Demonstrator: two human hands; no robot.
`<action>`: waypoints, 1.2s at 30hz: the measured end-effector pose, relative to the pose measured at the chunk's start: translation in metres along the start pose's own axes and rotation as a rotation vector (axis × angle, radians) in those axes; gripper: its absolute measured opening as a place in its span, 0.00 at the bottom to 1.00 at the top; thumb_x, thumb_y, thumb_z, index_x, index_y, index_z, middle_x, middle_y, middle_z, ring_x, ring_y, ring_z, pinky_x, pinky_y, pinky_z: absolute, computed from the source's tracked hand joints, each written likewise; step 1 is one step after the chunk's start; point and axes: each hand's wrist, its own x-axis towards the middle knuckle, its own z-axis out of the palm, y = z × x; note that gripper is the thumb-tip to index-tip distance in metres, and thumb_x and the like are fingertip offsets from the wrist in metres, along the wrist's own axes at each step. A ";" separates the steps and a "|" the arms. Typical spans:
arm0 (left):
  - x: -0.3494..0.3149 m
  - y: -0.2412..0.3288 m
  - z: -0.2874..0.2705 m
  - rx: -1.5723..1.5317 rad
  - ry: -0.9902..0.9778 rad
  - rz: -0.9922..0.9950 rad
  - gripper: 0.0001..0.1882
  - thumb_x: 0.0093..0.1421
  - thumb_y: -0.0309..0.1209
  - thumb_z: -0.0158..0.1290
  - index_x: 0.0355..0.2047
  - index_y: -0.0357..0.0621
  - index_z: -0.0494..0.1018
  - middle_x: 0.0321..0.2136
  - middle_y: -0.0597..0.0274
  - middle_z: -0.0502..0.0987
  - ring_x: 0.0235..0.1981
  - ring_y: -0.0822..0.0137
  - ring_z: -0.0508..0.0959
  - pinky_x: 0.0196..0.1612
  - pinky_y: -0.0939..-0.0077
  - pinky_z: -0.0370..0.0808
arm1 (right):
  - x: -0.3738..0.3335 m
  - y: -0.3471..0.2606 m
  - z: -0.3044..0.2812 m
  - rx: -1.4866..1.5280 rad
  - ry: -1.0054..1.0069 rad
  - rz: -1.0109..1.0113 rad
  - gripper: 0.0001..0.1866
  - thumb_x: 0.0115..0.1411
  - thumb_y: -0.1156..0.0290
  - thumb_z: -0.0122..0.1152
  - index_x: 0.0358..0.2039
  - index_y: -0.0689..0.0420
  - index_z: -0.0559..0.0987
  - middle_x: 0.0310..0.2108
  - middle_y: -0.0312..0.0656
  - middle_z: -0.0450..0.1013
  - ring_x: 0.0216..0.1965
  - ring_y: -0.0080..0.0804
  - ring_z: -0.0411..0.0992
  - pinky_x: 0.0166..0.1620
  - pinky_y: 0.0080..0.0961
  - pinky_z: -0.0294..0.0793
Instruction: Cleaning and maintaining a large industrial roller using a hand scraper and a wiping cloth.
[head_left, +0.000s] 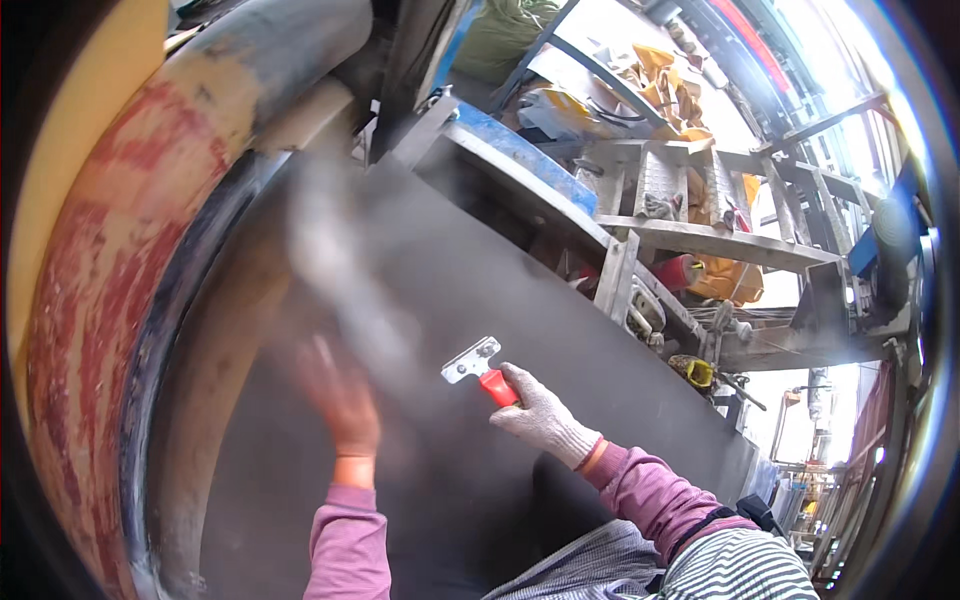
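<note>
My right hand (545, 415), in a pale knitted glove, is closed round the red handle of a scraper (475, 362). The scraper's flat metal head points up and to the left, above a dark grey flat surface (450, 270). My left hand (342, 405) is bare and rests over or on the same surface, left of the scraper. Its fingers look stretched out, though blurred, and nothing shows in them. Whether the palm touches the surface I cannot tell. A whitish smear hides part of the surface just beyond that hand.
Along the left runs a large roller (130, 230) with worn red and tan patches. A metal frame with a blue beam (530, 155) borders the surface on the far right. Beyond it stand a dusty ladder-like frame (720, 240), crumpled yellow bags (665, 85) and a red cylinder (678, 272).
</note>
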 end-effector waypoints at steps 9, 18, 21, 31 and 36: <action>0.141 0.037 0.137 0.736 -0.279 0.407 0.38 0.62 0.48 0.43 0.66 0.40 0.50 0.67 0.43 0.45 0.68 0.44 0.45 0.66 0.45 0.40 | 0.169 0.048 -0.162 -0.158 0.494 -0.279 0.31 0.51 0.68 0.63 0.55 0.62 0.67 0.48 0.53 0.71 0.49 0.44 0.72 0.51 0.31 0.70; 0.132 0.046 0.138 0.702 -0.412 0.320 0.40 0.60 0.49 0.43 0.65 0.35 0.50 0.66 0.41 0.48 0.68 0.43 0.46 0.67 0.45 0.40 | 0.374 0.001 -0.236 0.065 0.402 -0.334 0.19 0.53 0.62 0.63 0.44 0.56 0.77 0.39 0.50 0.76 0.43 0.45 0.74 0.48 0.32 0.71; 0.139 0.033 0.112 0.773 -0.342 0.315 0.38 0.63 0.51 0.39 0.65 0.34 0.51 0.65 0.42 0.50 0.68 0.43 0.45 0.67 0.45 0.40 | 0.429 -0.043 -0.211 -0.145 0.456 -0.401 0.18 0.55 0.61 0.61 0.44 0.53 0.77 0.44 0.45 0.75 0.46 0.44 0.73 0.50 0.34 0.70; 0.147 0.016 0.128 0.733 -0.291 0.446 0.34 0.66 0.46 0.33 0.66 0.38 0.50 0.67 0.46 0.48 0.68 0.50 0.47 0.68 0.54 0.42 | 0.242 0.035 -0.173 -0.482 0.582 -0.650 0.09 0.51 0.70 0.58 0.35 0.50 0.76 0.30 0.38 0.70 0.31 0.37 0.72 0.30 0.32 0.74; 0.146 0.020 0.132 0.757 -0.258 0.510 0.32 0.66 0.44 0.33 0.66 0.41 0.50 0.67 0.50 0.47 0.68 0.52 0.47 0.68 0.56 0.42 | 0.074 0.161 -0.215 -0.145 0.657 -0.139 0.10 0.54 0.67 0.63 0.39 0.49 0.80 0.32 0.39 0.77 0.34 0.35 0.77 0.38 0.26 0.77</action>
